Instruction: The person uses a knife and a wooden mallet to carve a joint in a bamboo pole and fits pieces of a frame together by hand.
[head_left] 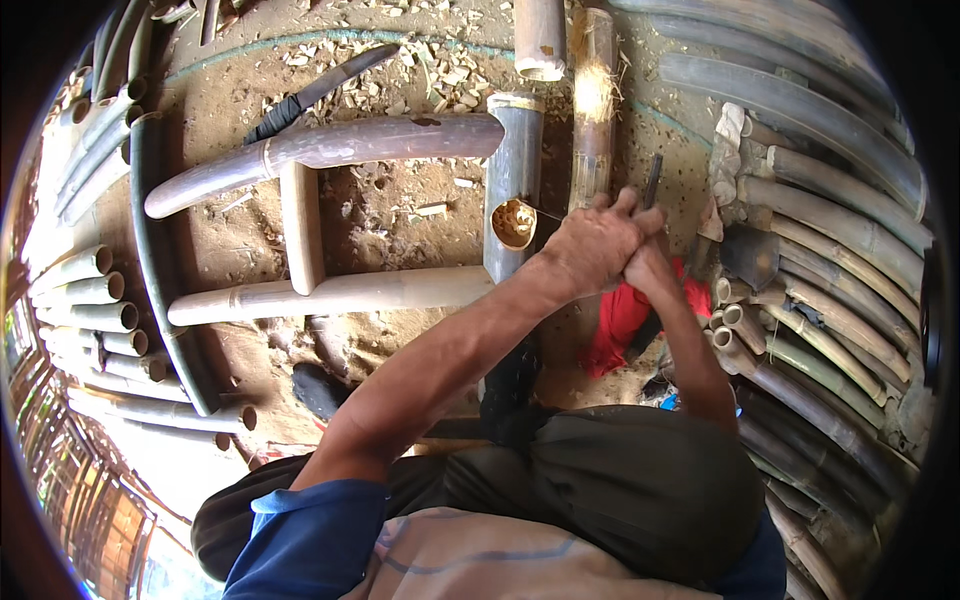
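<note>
My left hand [595,243] and my right hand [652,262] are closed together, fingers overlapping, just right of an upright-lying dark bamboo post [515,150]. They grip a slim tool [654,172], whose dark, rod-like end sticks out above the knuckles. A thin edge runs from the hands toward a round cut hole [514,224] in the post; its kind is hidden by my fingers. Pale fibre shows inside the hole. Two bamboo rails, an upper one [380,140] and a lower one [340,295], meet the post from the left, joined by a short crosspiece [301,228].
A knife with a black-wrapped handle [320,92] lies beyond the upper rail among wood chips [450,78]. Red cloth [622,325] lies beneath my hands. Bamboo poles are stacked at right [840,215] and left [90,290]. A scraped bamboo length [592,150] lies beside the post.
</note>
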